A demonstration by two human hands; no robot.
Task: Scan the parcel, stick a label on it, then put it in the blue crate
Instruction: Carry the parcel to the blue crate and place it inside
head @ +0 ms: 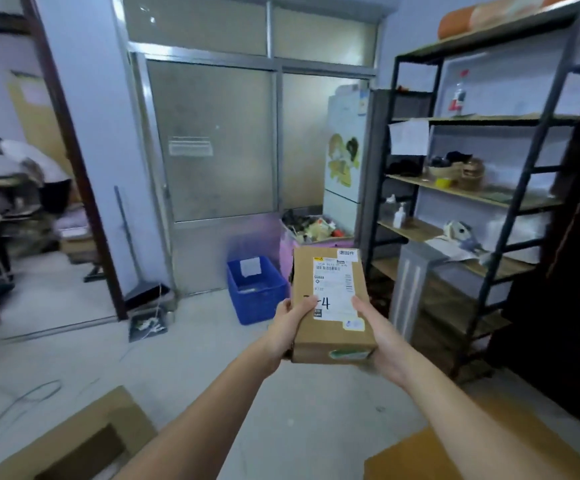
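Observation:
A brown cardboard parcel [330,337] is held out at arm's length in front of me, top face up. A white shipping label with a barcode and a handwritten mark covers much of its top. My left hand [287,329] grips its left side, thumb on top. My right hand [384,341] grips its right side the same way. The blue crate [255,291] stands on the floor just beyond and left of the parcel, open, with a white sheet against its back wall.
A pink bin [287,252] full of rubbish stands behind the parcel. A black metal shelf unit [489,202] fills the right side. Cardboard boxes [74,441] lie on the floor near me. A person [22,161] bends over in the room at left.

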